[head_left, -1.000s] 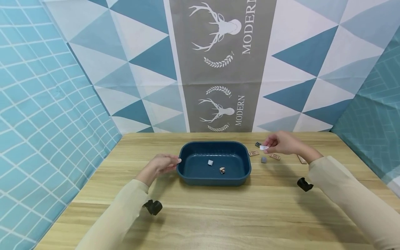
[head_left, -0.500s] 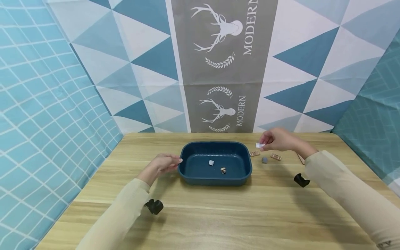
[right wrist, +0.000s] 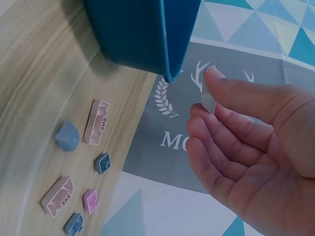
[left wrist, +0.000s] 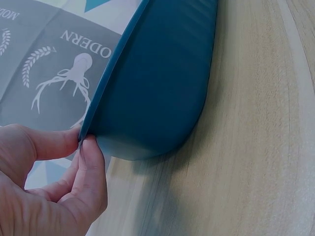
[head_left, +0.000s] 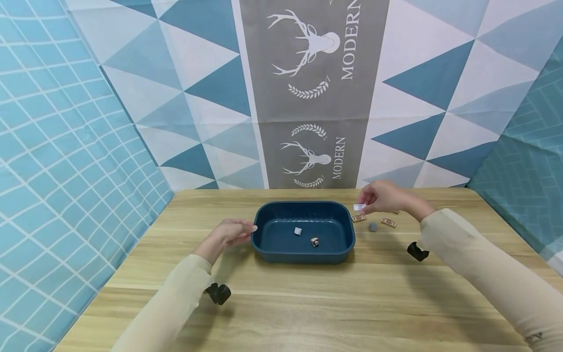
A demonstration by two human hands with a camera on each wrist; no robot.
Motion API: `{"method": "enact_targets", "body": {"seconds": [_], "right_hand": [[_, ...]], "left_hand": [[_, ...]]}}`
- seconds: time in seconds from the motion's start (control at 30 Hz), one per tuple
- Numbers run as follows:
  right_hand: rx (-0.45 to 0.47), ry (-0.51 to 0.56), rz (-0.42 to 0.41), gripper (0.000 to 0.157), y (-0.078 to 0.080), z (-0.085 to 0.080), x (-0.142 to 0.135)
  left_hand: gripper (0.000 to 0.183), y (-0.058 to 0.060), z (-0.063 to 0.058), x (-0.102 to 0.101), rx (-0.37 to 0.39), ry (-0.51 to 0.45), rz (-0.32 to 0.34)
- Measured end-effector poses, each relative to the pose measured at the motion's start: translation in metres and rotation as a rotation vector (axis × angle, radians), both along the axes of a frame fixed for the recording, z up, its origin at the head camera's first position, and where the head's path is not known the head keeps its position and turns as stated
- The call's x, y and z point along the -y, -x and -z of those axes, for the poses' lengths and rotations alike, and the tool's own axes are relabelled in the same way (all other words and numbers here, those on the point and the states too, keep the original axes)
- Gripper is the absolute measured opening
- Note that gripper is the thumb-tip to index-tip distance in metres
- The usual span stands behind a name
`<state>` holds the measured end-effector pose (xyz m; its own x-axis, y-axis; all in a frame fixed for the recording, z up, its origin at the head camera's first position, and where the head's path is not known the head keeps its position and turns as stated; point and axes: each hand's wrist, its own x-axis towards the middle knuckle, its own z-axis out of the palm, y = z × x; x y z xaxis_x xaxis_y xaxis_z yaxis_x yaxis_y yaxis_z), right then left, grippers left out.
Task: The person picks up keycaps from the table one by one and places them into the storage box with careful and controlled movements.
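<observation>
My left hand pinches the left rim of a dark blue rectangular basin, thumb on one side and fingers on the other in the left wrist view. Two small keycaps lie inside: a whitish one and a tan-and-dark one. Off the basin's right end, my right hand holds a white keycap between thumb and fingers, raised above the table. The right wrist view shows this keycap nearly edge-on. Below the hand lies a long tan keycap.
Right of the basin, a grey-blue keycap and another long tan one lie on the wooden table. Small dark blue and pink keycaps show in the right wrist view. A patterned cloth hangs behind.
My right hand has moved left toward the basin, carrying the white keycap. The left hand stays on the basin's rim.
</observation>
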<state>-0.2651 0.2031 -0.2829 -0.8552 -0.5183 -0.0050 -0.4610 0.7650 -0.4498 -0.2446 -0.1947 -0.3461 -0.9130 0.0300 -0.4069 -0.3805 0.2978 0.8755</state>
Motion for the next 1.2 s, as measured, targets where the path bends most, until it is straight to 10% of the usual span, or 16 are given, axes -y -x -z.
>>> {"method": "enact_targets", "body": {"seconds": [1.2], "right_hand": [[-0.042, -0.100, -0.039, 0.010, 0.007, -0.007, 0.052]], "left_hand": [[0.035, -0.001, 0.001, -0.002, -0.004, 0.031, -0.013]]}}
